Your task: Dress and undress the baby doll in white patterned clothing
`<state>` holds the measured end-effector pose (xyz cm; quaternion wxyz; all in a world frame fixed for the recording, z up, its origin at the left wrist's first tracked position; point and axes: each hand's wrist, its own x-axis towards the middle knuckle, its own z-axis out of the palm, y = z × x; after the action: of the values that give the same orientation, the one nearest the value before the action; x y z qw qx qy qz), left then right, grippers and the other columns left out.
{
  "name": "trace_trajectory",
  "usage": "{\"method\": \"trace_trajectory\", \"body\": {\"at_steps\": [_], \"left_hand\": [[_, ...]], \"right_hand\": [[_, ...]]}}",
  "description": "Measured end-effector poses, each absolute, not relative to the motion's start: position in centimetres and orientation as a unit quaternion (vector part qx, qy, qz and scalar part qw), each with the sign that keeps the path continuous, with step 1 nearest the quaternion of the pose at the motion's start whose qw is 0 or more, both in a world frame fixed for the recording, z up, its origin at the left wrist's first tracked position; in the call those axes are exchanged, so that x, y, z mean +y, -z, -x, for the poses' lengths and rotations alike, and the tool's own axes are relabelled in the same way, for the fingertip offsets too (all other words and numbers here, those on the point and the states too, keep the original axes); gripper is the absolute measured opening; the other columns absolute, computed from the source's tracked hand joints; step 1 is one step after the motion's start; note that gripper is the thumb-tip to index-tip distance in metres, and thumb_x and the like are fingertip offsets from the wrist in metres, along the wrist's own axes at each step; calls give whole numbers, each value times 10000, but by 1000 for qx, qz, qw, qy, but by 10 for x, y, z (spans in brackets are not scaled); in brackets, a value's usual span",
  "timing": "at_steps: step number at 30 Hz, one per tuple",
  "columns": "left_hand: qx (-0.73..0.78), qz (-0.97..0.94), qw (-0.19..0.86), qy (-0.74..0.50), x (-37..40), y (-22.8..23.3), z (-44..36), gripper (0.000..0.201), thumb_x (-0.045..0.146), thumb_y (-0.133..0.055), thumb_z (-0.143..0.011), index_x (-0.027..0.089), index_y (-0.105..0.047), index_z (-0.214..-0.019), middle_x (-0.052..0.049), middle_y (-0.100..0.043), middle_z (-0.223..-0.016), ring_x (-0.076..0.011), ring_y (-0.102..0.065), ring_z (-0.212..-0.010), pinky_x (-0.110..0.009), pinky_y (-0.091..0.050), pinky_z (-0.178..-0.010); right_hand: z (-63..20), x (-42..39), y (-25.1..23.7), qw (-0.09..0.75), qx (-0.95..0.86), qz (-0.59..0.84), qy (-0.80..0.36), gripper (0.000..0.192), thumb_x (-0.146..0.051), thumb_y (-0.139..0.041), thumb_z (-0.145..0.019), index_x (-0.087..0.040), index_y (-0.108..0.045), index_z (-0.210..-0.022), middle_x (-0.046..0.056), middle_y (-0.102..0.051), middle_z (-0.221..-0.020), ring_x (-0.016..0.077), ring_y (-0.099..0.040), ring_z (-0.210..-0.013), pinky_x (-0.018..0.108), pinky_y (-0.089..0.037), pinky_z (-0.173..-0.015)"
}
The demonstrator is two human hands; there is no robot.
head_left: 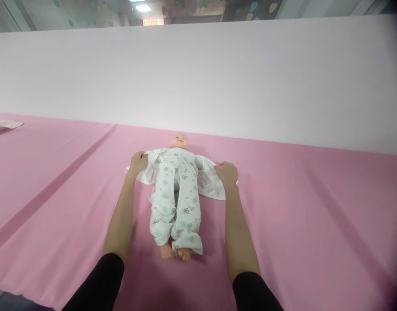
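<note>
from the head view, a baby doll (176, 190) lies on its back in the middle of the frame on a pink sheet (298, 207), head toward the top by the white wall (217, 73), bare feet toward the bottom, so its long axis runs straight up and down the picture. it wears a white garment (174, 203) printed with small green shapes, the top part spread open to both sides. the left hand (138, 163) is closed on the left flap at the doll's shoulder, just left of centre; the right hand (227, 173) grips the right flap, slightly lower and farther out. both hands sit about level with the chest, each beside its own flap, the doll lying between them. a pale cloth (4, 126) shows at the left edge. no writing or label can be read.
</note>
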<state>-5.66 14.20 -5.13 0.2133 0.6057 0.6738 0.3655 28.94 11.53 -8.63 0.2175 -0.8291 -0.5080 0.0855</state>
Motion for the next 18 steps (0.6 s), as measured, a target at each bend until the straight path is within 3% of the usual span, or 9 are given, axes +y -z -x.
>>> {"method": "trace_trajectory", "body": {"at_steps": [3, 6, 8, 11, 15, 18], "left_hand": [[622, -543, 334, -455, 140, 43, 49, 261, 326, -460, -814, 130, -628, -853, -40, -619, -808, -150, -545, -736, -247, -415, -660], [581, -555, 380, -458, 128, 34, 24, 332, 333, -515, -803, 158, -586, -1076, -47, -620, -892, -145, -567, -741, -254, -443, -677], [563, -642, 332, -401, 114, 25, 5, 405, 293, -539, -797, 207, -520, -1192, -47, -610, -969, -148, -575, -769, -268, -452, -707], [562, -755, 179, -286, 91, 9, -21, 479, 154, -522, -775, 238, -475, -1244, -59, -583, -1109, -167, -588, -836, -297, -449, -771], [634, -761, 12, -137, 73, -7, -35, 439, 75, -420, -805, 206, -498, -1217, -101, -562, -1111, -216, -607, -860, -311, -442, -698], [688, -715, -33, -117, 76, -8, -29, 315, 104, -355, -859, 157, -569, -1084, -114, -582, -1034, -229, -613, -847, -309, -428, -687]], "right_hand": [[-303, 117, 96, 181, -464, 858, -126, 423, -418, -425, -853, -115, -616, -1078, 198, -590, -1107, 329, -530, -1074, 440, -418, -849], [-314, 119, 103, 172, -461, 853, -173, 416, -457, -444, -844, -115, -649, -964, 179, -637, -973, 312, -584, -970, 399, -438, -790], [-320, 120, 106, 184, -467, 845, -183, 342, -438, -504, -815, -134, -658, -847, 136, -651, -852, 273, -609, -868, 338, -440, -718], [-325, 120, 108, 216, -475, 830, -197, 259, -393, -563, -779, -153, -643, -720, 76, -633, -716, 206, -597, -721, 273, -404, -625], [-321, 120, 103, 255, -483, 824, -149, 180, -322, -569, -763, -155, -637, -771, 69, -650, -792, 198, -577, -767, 266, -370, -638], [-311, 118, 94, 260, -512, 815, -79, 200, -299, -490, -808, -156, -623, -855, 78, -649, -826, 213, -564, -810, 280, -357, -672]]}}
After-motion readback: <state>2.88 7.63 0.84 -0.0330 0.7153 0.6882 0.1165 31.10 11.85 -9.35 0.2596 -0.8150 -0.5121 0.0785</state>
